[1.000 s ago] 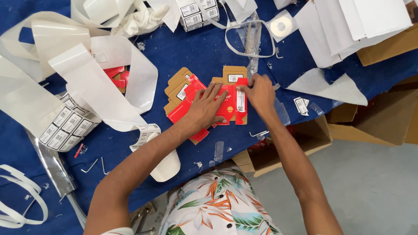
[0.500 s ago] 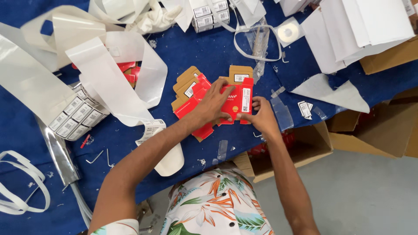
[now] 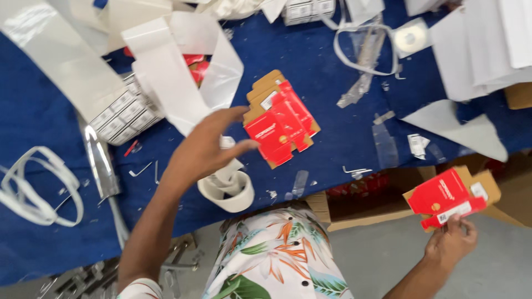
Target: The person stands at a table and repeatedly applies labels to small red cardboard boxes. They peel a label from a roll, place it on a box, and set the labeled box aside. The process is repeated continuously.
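My right hand (image 3: 450, 243) holds a flat red and brown carton blank (image 3: 449, 196) out past the table's near edge, above an open cardboard box (image 3: 366, 199). My left hand (image 3: 208, 147) hovers open over the blue table (image 3: 332, 127), its fingertips just left of a small stack of the same red carton blanks (image 3: 280, 119). The stack lies fanned on the cloth, some pieces showing their brown backs.
Wide white backing strips (image 3: 172, 83) curl across the table's left half. Small white boxes in a pack (image 3: 124, 113) lie under them, and a second pack (image 3: 305, 10) is at the top. White sheets (image 3: 487, 50) lie at the right. A tape roll (image 3: 411, 39) and clear tape scraps are scattered about.
My right hand has lifted one carton blank off the stack and carried it right and down off the table. My left hand has let go of the stack and drawn back left.
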